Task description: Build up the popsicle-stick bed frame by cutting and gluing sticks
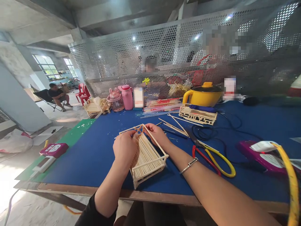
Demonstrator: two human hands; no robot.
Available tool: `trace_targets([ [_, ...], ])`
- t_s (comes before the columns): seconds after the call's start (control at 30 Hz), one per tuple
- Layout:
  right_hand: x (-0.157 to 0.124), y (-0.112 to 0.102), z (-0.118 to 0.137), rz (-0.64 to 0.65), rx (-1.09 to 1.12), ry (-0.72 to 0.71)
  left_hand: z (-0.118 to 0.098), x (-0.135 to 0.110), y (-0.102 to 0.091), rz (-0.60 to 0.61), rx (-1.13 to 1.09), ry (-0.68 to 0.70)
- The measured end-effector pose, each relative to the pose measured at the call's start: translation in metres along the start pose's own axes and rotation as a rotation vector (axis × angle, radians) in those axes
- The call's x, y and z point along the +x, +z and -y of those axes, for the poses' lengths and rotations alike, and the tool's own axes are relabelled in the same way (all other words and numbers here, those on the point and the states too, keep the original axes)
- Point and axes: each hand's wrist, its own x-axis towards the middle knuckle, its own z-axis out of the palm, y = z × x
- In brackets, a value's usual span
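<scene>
A small railed frame of thin wooden sticks rests on the blue table top near its front edge. My left hand is at its far left side, fingers curled in toward the far end. My right hand reaches round the right side, its fingers bent at the far peak, where small brownish pieces show between the hands. Both hands' fingertips are partly hidden, so whether they pinch a small piece is unclear. Right of my forearm lie scissors with one red and one yellow handle. Loose sticks lie beyond.
A yellow pot, a pink bottle and a second stick frame stand toward the back. Purple power strips lie at left and right, with a yellow cable. A perforated metal screen closes the far side, with people behind it.
</scene>
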Motion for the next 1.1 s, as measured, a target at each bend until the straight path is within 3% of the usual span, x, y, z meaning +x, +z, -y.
trace_targets([
  [1.1,-0.007,0.0009,0.0061,0.016,-0.001,0.023,-0.0063,0.0005,-0.0011,0.029,0.045,-0.001],
])
